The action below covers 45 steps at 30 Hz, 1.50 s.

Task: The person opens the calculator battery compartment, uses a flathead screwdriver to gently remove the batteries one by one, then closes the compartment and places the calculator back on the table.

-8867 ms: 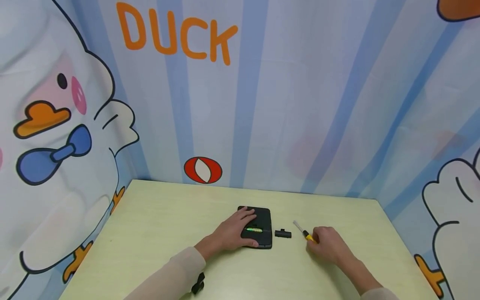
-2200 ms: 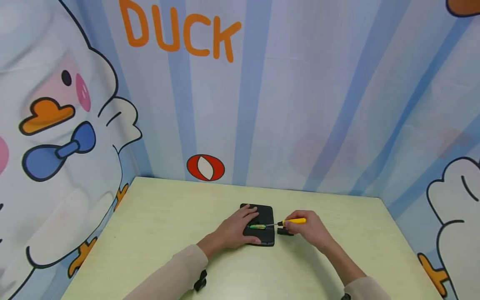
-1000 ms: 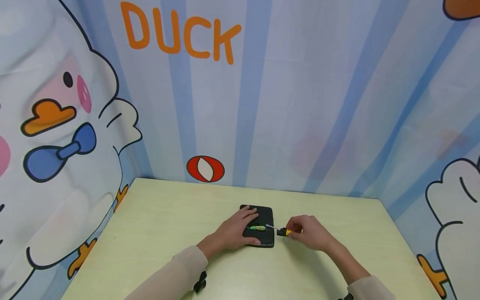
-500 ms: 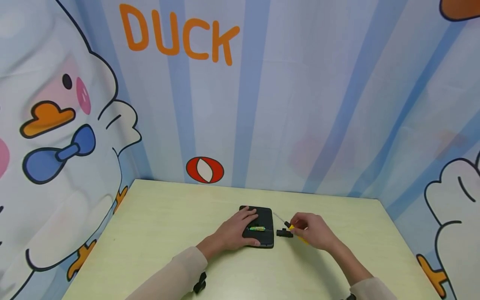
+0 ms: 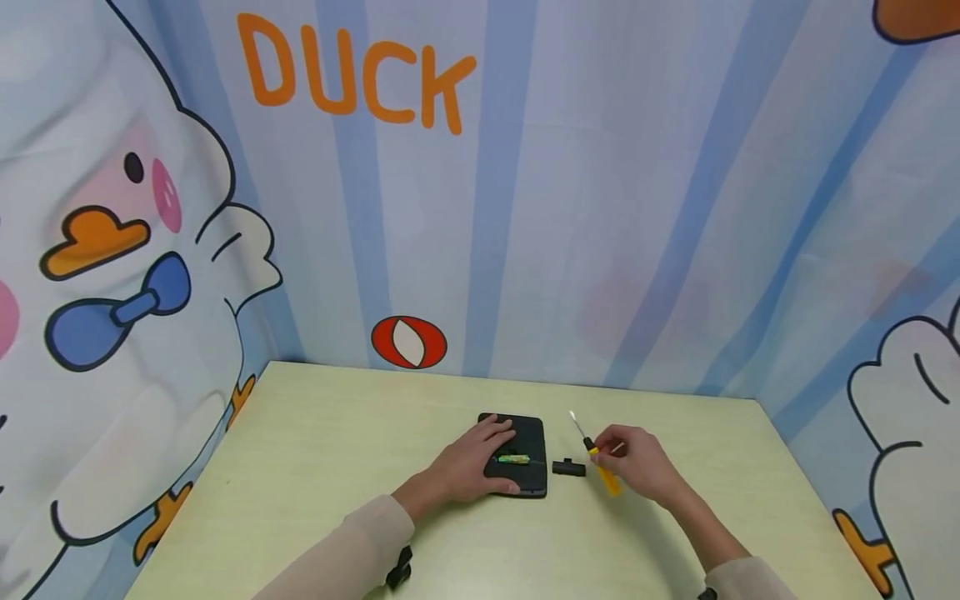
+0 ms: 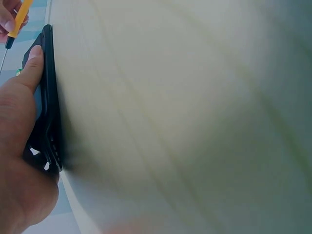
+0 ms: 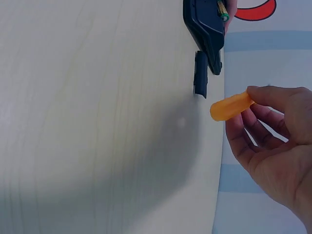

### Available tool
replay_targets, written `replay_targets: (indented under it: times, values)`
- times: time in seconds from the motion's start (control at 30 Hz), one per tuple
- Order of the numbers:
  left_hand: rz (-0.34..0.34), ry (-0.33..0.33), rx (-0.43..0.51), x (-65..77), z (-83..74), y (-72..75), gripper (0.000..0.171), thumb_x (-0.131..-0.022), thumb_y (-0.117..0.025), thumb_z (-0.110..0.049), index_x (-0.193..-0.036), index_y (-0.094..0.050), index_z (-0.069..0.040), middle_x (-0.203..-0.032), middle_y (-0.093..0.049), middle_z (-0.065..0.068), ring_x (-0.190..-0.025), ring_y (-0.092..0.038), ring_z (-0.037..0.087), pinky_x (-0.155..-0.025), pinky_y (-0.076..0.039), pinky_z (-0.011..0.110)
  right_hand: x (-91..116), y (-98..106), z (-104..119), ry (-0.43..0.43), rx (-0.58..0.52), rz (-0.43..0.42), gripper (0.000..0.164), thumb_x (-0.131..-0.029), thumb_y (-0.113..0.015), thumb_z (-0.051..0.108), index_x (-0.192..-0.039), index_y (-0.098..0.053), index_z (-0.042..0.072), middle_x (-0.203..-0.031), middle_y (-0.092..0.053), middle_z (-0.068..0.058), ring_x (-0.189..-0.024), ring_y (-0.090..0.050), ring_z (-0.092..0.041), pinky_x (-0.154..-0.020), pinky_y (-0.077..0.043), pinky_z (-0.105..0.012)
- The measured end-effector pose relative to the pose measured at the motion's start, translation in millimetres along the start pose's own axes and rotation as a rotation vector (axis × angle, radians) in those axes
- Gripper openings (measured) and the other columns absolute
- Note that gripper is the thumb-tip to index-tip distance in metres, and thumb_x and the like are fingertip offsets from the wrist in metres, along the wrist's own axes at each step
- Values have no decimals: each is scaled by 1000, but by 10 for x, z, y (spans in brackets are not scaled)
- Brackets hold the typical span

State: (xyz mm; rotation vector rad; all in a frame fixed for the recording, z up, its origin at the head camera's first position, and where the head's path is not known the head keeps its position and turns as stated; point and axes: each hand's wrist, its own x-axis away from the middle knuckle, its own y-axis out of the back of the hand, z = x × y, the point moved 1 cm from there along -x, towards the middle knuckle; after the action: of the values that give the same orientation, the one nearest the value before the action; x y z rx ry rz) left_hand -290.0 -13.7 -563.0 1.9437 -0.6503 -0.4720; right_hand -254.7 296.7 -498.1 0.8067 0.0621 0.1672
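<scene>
A flat black device lies on the table, its battery slot facing up with a green battery in it. My left hand rests on the device with fingers spread and the thumb near its front edge. In the left wrist view the thumb lies along the device's top. My right hand pinches a yellow-handled screwdriver, whose shaft points away from me and left, clear of the device. The right wrist view shows the yellow handle between thumb and fingers; the shaft is hidden there.
A small black battery cover lies on the pale table between the device and the right hand. A patterned curtain stands behind and at both sides of the table.
The right hand had brought the screwdriver's tip to the battery slot. It has since drawn back to the right, and the shaft has swung to point away. The left hand stays on the device.
</scene>
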Motion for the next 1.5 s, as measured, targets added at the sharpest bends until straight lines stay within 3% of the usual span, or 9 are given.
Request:
replay_targets:
  times: [0.33, 0.6, 1.13, 1.5]
  values:
    - [-8, -5, 1, -11, 3, -7, 92, -94, -67, -70, -166, -39, -18, -173, -30, -2, -162, -18, 23, -123, -35, 49, -4, -3, -133, -89, -113, -20, 12, -95, -78, 5, -104, -72, -2, -91, -73, -6, -78, -71, -20, -72, -65, -40]
    - [0, 1, 19, -13, -20, 21, 92, -94, -68, -68, -166, -39, -18, -173, -30, -2, -162, -18, 22, -123, -37, 50, 12, -9, -192, -133, -136, -37, 11, -94, -77, 3, -100, -71, -4, -87, -71, -9, -73, -71, -23, -70, -65, -38]
    - [1, 2, 15, -8, -31, 18, 92, -94, -68, -67, -166, -40, -18, -173, -30, -2, -162, -19, 23, -123, -35, 49, 27, -66, -302, -235, -50, -85, 12, -93, -78, 6, -94, -70, -2, -83, -68, -9, -68, -68, -20, -64, -61, -34]
    - [-7, 6, 15, 17, -11, 12, 92, -94, -68, -68, -165, -40, -18, -173, -31, -2, -162, -20, 23, -122, -37, 50, 61, -124, -287, -238, -1, -89, 12, -92, -78, 9, -88, -73, 0, -75, -67, -6, -63, -64, -19, -58, -55, -32]
